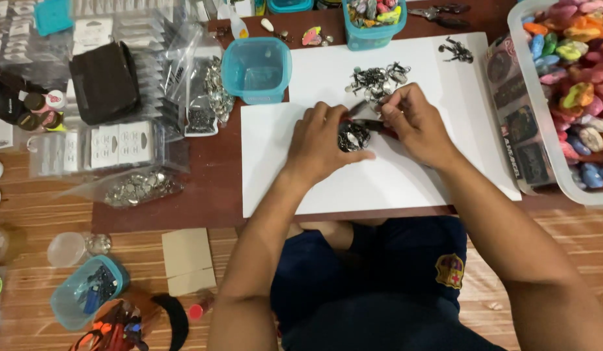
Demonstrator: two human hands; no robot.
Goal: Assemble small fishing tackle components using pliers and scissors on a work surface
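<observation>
On the white sheet [379, 188] over the low brown table [210, 175], near the sheet's middle: left hand [318, 146], fingers curled together around a small round dark patterned piece [353, 137], thumb pressed along its lower edge. Right hand [415, 127] just beside, fingers pinched shut on a slim dark tool with a reddish grip [373, 123]. Long axis of the tool roughly level, slanting slightly up toward the left, tip pointing left at the top of the round piece and touching or nearly touching it; cannot tell which. Round piece itself without a clear long axis, face turned up toward the camera.

Just beyond the hands, a loose pile of small metal findings [377, 80] on the sheet; a smaller dark cluster [456, 51] near the far right corner. To the left of the sheet, an open teal tub [256, 70], nearly touching its edge. Farther left, clear bags of metal parts [142, 187] and a black pouch [105, 83]. At the far right, a white bin of colourful small shapes [578, 97]. Below the table edge, dark blue shorts [392, 279] and a teal container [87, 299] on the wooden floor.
</observation>
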